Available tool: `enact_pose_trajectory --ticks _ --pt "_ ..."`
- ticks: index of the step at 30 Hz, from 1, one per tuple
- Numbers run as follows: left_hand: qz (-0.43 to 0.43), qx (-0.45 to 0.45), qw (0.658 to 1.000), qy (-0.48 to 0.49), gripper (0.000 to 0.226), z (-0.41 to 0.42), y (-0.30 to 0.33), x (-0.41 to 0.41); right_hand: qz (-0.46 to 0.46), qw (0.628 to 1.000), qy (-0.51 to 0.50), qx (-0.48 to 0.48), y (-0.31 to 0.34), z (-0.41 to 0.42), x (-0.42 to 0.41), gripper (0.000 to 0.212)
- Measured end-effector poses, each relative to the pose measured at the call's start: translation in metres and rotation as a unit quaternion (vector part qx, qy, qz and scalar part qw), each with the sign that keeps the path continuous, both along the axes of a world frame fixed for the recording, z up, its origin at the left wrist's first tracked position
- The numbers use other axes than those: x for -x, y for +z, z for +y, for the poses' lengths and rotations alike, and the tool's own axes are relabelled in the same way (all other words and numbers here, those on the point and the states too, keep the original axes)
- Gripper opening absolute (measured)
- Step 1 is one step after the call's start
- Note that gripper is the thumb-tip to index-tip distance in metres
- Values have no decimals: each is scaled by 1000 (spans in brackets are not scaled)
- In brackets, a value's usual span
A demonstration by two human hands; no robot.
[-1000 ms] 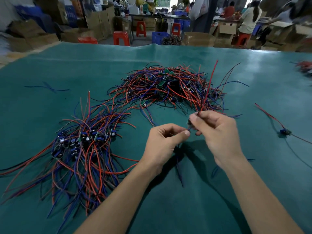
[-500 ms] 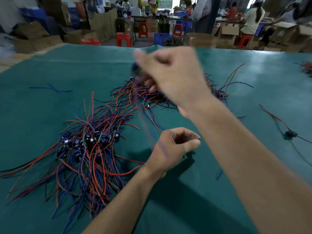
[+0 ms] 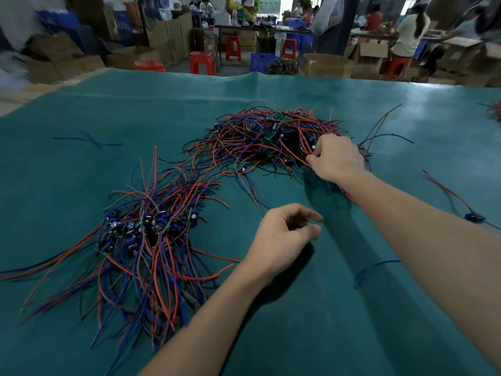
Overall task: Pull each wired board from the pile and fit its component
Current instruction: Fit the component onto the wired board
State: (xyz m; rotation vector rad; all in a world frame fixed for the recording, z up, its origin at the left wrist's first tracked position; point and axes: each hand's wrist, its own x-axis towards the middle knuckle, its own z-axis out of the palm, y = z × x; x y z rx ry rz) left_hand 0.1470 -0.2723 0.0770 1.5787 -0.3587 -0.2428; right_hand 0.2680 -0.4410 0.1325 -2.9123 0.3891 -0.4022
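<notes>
two wire piles [image 3: 265,139], two hands [image 3: 284,240]

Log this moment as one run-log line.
right hand: gripping wires in far pile | left hand: loosely curled, hovering | near pile: untouched

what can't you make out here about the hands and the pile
- Head view: right hand fingertips are buried in the far pile, so which wire it grips is hidden.
- Whether the left hand pinches a component: too small.
- Near pile boards: blurred.

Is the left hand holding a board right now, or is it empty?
Apparently empty: the left hand hovers over the green mat with fingers loosely curled, no board or wire visible in it.
</notes>
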Motion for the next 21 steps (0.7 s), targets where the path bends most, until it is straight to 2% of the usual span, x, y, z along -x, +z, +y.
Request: enact_pose_trajectory --ticks 3,7,10,13,17,19,21 --pt "7 8 1000 2 17 0 -3 -2 -27 999 19 -38 -2 -5 -1 16" --pt "22 14 999 23 16 -1 -4 -4 -70 987 50 -136 7 -7 15 25" --pt "44 39 997 52 10 -1 -4 -5 -110 957 69 -261 13 -5 50 24" --pt "77 88 991 73 21 -3 0 -6 -66 910 136 -387 10 3 100 20" --pt "107 118 982 97 32 -3 3 -8 53 836 235 -493 0 18 152 15" --pt "109 118 982 99 31 -3 3 -9 102 810 263 -515 -5 26 162 11" --pt "112 134 980 99 30 -3 3 -8 129 802 275 -514 -12 33 163 13"
